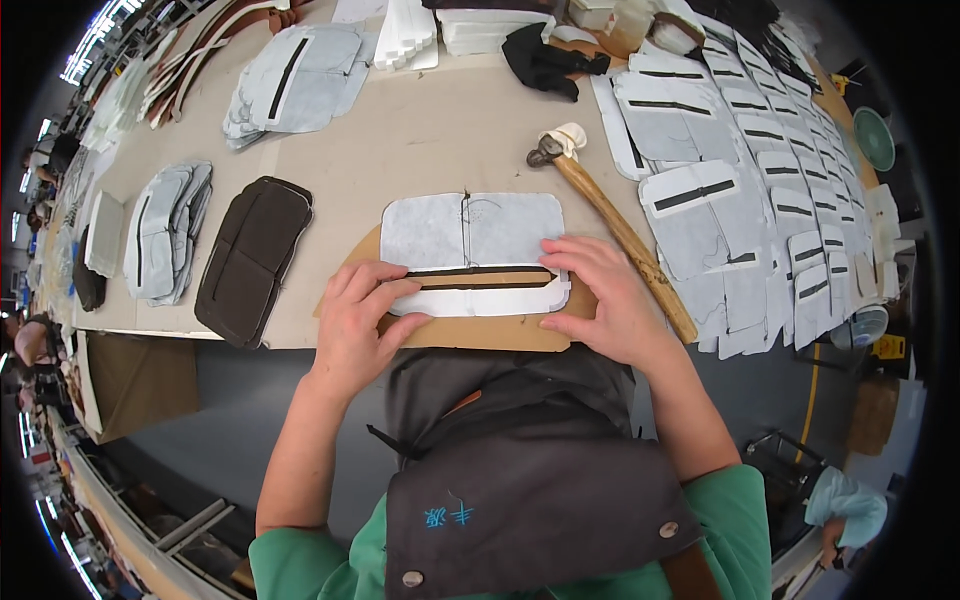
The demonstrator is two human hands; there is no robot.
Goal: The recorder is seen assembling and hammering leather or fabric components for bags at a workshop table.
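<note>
A pale grey fabric panel [425, 230] with a white lower band and a long dark-edged slot lies in front of me. Tan material shows through the slot. Underneath is a brown board [480, 333] at the table's front edge. My left hand [358, 312] holds the panel's left end, fingers bent at the slot and thumb by the lower edge. At the other end my right hand [603, 298] holds the panel down, fingertips above the slot's end and thumb below, on the board. A wooden-handled hammer [625, 235] lies just right of the panel.
Left of me lie a dark brown padded panel [255, 258] and a stack of grey panels [168, 235]. Another stack [300, 80] sits farther back. Many overlapping slotted panels [700, 215] cover the right side. A black cloth [550, 60] lies at the back.
</note>
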